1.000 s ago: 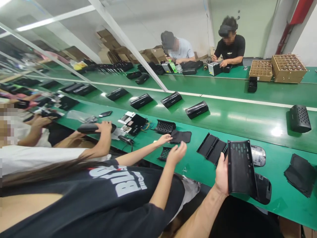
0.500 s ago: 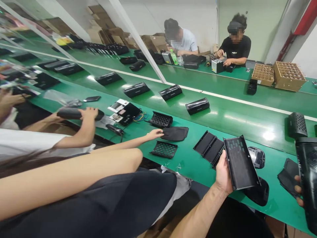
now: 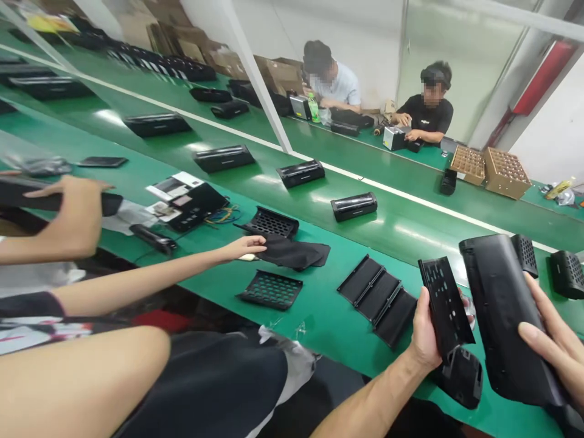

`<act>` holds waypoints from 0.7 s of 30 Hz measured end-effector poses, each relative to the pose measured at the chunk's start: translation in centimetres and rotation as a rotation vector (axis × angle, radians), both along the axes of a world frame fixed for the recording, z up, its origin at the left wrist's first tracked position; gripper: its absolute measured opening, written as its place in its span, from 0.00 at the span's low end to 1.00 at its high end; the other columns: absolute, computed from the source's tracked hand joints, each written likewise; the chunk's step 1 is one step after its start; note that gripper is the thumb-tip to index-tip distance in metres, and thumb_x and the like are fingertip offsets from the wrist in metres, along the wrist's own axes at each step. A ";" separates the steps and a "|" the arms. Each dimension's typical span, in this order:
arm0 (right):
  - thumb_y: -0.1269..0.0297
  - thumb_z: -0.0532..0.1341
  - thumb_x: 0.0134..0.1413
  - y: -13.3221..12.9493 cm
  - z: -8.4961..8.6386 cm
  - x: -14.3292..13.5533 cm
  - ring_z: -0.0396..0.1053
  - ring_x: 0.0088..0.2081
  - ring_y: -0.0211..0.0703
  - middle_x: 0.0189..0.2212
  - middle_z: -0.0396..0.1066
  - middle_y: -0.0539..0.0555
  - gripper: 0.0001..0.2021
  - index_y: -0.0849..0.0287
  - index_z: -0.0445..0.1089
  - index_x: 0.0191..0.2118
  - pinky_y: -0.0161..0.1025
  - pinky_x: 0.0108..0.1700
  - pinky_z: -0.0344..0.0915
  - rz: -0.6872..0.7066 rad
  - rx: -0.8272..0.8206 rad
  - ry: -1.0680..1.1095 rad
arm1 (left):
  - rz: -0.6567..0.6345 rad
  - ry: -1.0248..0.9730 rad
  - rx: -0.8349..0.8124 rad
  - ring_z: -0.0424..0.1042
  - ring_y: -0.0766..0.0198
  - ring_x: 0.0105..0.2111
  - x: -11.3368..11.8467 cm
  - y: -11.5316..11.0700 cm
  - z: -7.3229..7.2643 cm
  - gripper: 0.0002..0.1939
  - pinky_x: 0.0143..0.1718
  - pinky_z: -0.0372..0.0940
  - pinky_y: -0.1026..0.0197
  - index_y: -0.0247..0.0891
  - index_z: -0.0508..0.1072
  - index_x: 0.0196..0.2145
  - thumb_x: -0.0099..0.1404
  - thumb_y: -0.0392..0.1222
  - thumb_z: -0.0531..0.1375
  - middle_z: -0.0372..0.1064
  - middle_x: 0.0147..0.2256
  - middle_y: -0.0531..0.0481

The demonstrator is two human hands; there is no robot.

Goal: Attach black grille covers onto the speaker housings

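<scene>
My left hand (image 3: 425, 340) is closed around the edge of a black perforated speaker panel (image 3: 443, 301), held upright above the table. To its right, my right hand (image 3: 554, 334) grips a long black speaker housing (image 3: 502, 322), tilted, with a smooth side facing me. A narrow gap separates the two parts. Below the panel lies a rounded black end cover (image 3: 465, 378). Left of my left hand, several black panels (image 3: 371, 292) lie side by side on the green table. The panel partly hides something clear and shiny behind it.
A co-worker's hand (image 3: 249, 246) at left holds black fabric sheets (image 3: 292, 254) between perforated grilles (image 3: 271, 289). Black housings (image 3: 353, 207) stand along the green conveyor (image 3: 401, 225). Two people work across it, near partitioned cardboard boxes (image 3: 506, 173). A white post (image 3: 260, 79) rises beyond.
My right hand has brought the housing leftward, close to the panel. The panel in my left hand has turned to a narrower angle. The co-worker's hand has lifted a fabric sheet. My view has shifted.
</scene>
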State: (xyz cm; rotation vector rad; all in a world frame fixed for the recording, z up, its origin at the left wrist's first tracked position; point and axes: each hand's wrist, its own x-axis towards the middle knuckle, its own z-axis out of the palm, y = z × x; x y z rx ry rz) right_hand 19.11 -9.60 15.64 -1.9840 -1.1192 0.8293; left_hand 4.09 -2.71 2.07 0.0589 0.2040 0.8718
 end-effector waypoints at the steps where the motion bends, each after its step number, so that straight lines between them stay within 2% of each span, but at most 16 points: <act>1: 0.39 0.62 0.63 0.6 0.1 -0.5 0.48 0.76 0.66 0.77 0.51 0.48 0.42 0.40 0.49 0.78 0.61 0.73 0.55 0.052 0.018 -0.048 | 0.014 -0.020 0.025 0.77 0.40 0.53 0.3 0.1 0.1 0.43 0.60 0.65 0.44 0.29 0.81 0.52 0.65 0.75 0.58 0.80 0.47 0.33; 3: 0.39 0.62 0.64 1.7 -0.2 -1.1 0.46 0.77 0.64 0.77 0.50 0.53 0.43 0.44 0.48 0.78 0.61 0.75 0.50 0.147 0.065 -0.161 | 0.029 -0.055 0.093 0.73 0.37 0.60 0.9 0.5 0.3 0.42 0.65 0.60 0.41 0.30 0.80 0.56 0.67 0.73 0.58 0.80 0.52 0.32; 8: 0.40 0.58 0.67 3.6 -1.6 -1.1 0.60 0.71 0.65 0.70 0.61 0.61 0.41 0.48 0.48 0.78 0.61 0.70 0.60 0.248 0.137 -0.365 | -0.001 -0.099 0.201 0.68 0.36 0.65 2.0 1.5 0.5 0.45 0.69 0.57 0.40 0.33 0.80 0.59 0.65 0.76 0.58 0.78 0.56 0.34; 15: 0.39 0.58 0.67 4.8 -2.2 -0.4 0.67 0.66 0.66 0.64 0.66 0.60 0.40 0.45 0.50 0.78 0.61 0.67 0.64 0.265 0.131 -0.488 | 0.050 -0.115 0.219 0.66 0.36 0.67 3.5 2.4 0.3 0.48 0.70 0.57 0.40 0.32 0.76 0.63 0.64 0.77 0.58 0.75 0.60 0.32; 21: 0.37 0.60 0.64 5.7 -2.9 1.6 0.73 0.60 0.64 0.63 0.66 0.60 0.43 0.44 0.49 0.78 0.56 0.60 0.71 0.334 0.015 -0.489 | 0.042 -0.126 0.180 0.65 0.35 0.67 4.4 3.0 0.5 0.50 0.71 0.55 0.40 0.31 0.76 0.63 0.61 0.78 0.61 0.74 0.61 0.32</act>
